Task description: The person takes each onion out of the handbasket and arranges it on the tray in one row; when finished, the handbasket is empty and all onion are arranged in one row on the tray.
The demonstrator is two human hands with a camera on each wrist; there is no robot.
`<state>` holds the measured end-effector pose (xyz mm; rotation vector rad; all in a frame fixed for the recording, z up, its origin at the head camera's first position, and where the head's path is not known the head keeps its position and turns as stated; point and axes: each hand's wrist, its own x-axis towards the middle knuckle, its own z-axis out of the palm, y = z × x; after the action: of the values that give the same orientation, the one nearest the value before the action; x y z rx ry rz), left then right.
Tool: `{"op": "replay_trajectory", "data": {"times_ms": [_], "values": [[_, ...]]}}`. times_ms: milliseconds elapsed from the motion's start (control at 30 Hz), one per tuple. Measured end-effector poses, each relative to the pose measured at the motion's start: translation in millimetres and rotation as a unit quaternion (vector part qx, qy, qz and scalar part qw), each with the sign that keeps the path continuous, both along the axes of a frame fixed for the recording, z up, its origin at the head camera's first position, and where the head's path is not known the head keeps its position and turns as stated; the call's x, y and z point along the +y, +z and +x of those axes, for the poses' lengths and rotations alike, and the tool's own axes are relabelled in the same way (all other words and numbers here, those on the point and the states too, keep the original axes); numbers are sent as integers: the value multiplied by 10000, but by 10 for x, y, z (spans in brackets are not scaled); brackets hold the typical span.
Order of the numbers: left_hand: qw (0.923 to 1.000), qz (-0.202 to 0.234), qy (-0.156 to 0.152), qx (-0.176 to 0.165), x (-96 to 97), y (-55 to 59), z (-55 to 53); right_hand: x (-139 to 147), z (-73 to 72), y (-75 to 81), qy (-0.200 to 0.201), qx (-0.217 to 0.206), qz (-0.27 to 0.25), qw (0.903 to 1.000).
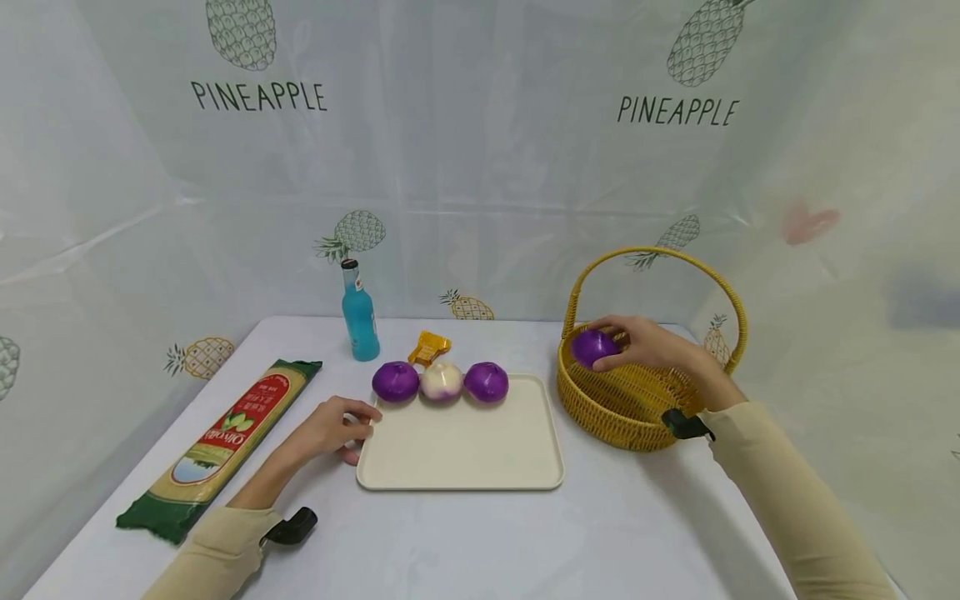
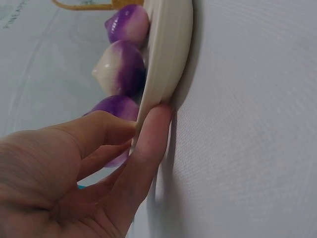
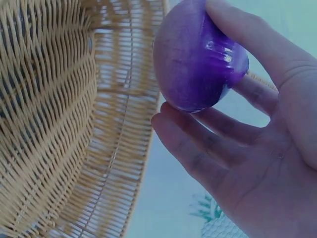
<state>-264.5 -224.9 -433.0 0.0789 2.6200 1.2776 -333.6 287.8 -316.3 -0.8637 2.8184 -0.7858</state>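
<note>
My right hand (image 1: 647, 342) grips a glossy purple onion (image 1: 595, 349) over the left side of the yellow wicker basket (image 1: 600, 422). In the right wrist view, thumb and fingers lie around the onion (image 3: 190, 59), beside the basket's rim. My left hand (image 1: 334, 427) pinches the left edge of a cream tray (image 1: 465, 450); the left wrist view shows its fingers (image 2: 153, 131) on both sides of the rim. Along the tray's far edge sit a purple onion (image 1: 395, 382), a white onion with a purple patch (image 1: 442, 382) and another purple onion (image 1: 486, 382).
Behind the tray stand a blue bottle (image 1: 361, 317) and an orange packet (image 1: 430, 347). A long green-ended noodle packet (image 1: 225, 446) lies left of my left arm. The basket's tall arched handle (image 1: 656, 249) rises behind my right hand. A pineapple-printed sheet hangs behind the white table.
</note>
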Motion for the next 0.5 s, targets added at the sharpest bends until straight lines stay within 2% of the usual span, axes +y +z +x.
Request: {"op": "replay_trajectory", "data": {"times_ms": [300, 500], "values": [[10000, 38, -20, -41, 0, -1, 10, -257, 74, -19, 168, 100, 59, 9998], [10000, -32, -40, 18, -5, -1, -9, -405, 97, -7, 97, -87, 50, 9999]]}}
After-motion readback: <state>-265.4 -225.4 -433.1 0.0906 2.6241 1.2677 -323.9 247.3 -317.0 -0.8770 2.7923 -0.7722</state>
